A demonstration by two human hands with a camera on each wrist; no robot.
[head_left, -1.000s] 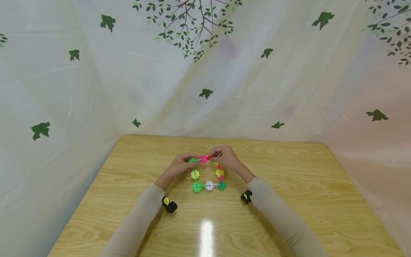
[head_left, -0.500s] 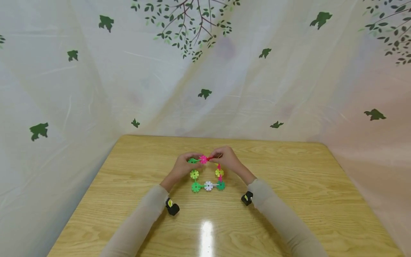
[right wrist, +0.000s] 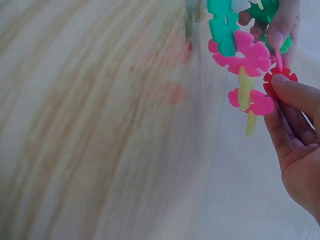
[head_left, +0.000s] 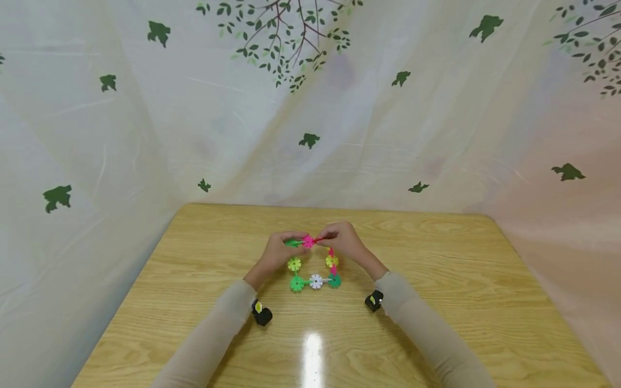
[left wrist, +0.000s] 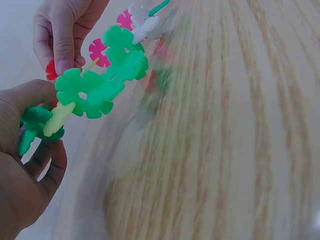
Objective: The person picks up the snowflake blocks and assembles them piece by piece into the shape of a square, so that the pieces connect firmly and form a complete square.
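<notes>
Notched plastic snowflake discs, slotted edge to edge, form a roughly square loop over the table, with a white disc point(head_left: 316, 281) on its near side. At the far left corner my left hand point(head_left: 277, 250) grips a dark green disc point(left wrist: 40, 120), thumb on top and fingers curled below. A pink disc point(head_left: 308, 242) sits between the two hands. My right hand point(head_left: 342, 238) pinches a red disc point(right wrist: 280, 77) between thumb and fingers. Below it in the right wrist view, a yellow disc point(right wrist: 251, 123) ends the right side, apart from the red one.
The wooden table point(head_left: 436, 280) reaches out on every side of the loop. Behind it hangs a pale cloth point(head_left: 233, 145) printed with leaves and birds. A small black wrist camera point(head_left: 262, 313) is worn on the left arm, another black camera point(head_left: 374, 300) on the right.
My left hand and forearm have shifted slightly to the right along the discs. The right hand keeps its pinch on the red disc and has sunk a little.
</notes>
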